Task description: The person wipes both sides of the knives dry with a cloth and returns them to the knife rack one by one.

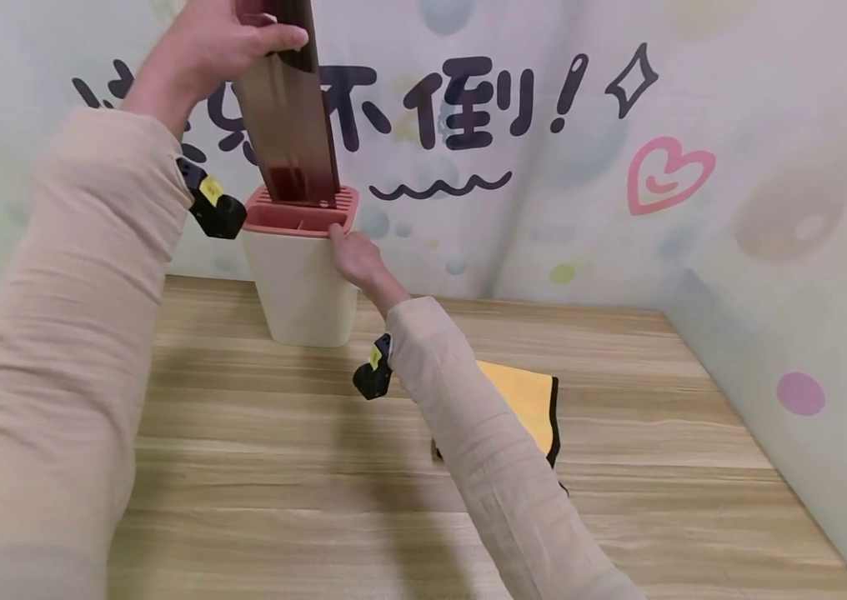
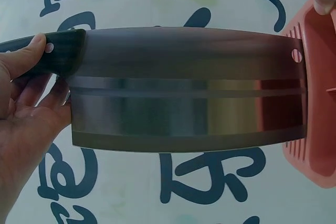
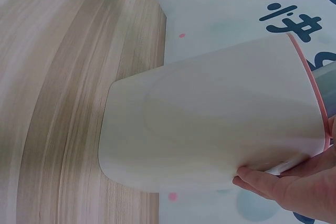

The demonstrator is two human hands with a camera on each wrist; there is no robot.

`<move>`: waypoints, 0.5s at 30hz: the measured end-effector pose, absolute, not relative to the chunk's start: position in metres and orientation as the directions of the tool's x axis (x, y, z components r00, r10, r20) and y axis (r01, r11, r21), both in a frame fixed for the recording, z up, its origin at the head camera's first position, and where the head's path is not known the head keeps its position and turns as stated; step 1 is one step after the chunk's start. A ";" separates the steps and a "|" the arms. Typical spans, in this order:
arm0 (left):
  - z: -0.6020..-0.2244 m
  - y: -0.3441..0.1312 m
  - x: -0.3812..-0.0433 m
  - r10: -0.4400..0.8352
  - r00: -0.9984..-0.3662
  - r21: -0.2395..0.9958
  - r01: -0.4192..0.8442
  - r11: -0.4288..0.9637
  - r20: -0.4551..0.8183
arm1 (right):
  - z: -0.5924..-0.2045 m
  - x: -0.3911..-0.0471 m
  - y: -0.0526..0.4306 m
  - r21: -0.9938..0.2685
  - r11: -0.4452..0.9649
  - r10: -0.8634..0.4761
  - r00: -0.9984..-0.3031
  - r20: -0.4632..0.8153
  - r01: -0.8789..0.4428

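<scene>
My left hand (image 1: 217,42) holds a cleaver (image 1: 284,125) by its dark handle (image 2: 68,45), thumb across it in the left wrist view. The broad, shiny blade points down, its end right at the slotted pink top of a white knife holder (image 1: 302,287). That holder stands upright on the table against the back wall. My right hand (image 1: 359,257) grips its right side at the rim, thumb over the pink edge (image 3: 310,72) and fingers (image 3: 257,179) against the white outside wall. Open compartments lie in the front of the pink top.
On the wooden table (image 1: 266,475), a yellow cloth (image 1: 524,396) with black edging lies partly hidden under my right forearm. A printed backdrop (image 1: 543,225) rises right behind the holder, and another wall bounds the right side. Small black cameras sit on both wrists.
</scene>
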State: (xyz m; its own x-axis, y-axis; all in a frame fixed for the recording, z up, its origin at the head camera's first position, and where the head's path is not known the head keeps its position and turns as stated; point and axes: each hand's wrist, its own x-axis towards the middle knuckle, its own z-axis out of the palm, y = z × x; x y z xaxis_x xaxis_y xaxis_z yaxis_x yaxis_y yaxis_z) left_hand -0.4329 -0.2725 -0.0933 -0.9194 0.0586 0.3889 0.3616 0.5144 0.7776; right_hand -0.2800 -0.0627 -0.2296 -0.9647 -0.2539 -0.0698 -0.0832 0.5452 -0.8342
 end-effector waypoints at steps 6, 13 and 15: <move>-0.105 -0.256 -0.399 0.153 -0.893 0.743 0.439 0.505 0.423 | -0.230 -0.279 -0.063 -0.829 0.552 -0.244 -0.968 -0.055 -0.092; -0.134 -0.263 -0.432 0.137 -0.920 0.744 0.379 0.551 0.367 | -0.229 -0.278 -0.063 -0.841 0.535 -0.245 -0.967 -0.063 -0.081; -0.131 -0.250 -0.404 0.146 -0.929 0.723 0.358 0.590 0.341 | -0.229 -0.278 -0.063 -0.842 0.534 -0.246 -0.967 -0.064 -0.080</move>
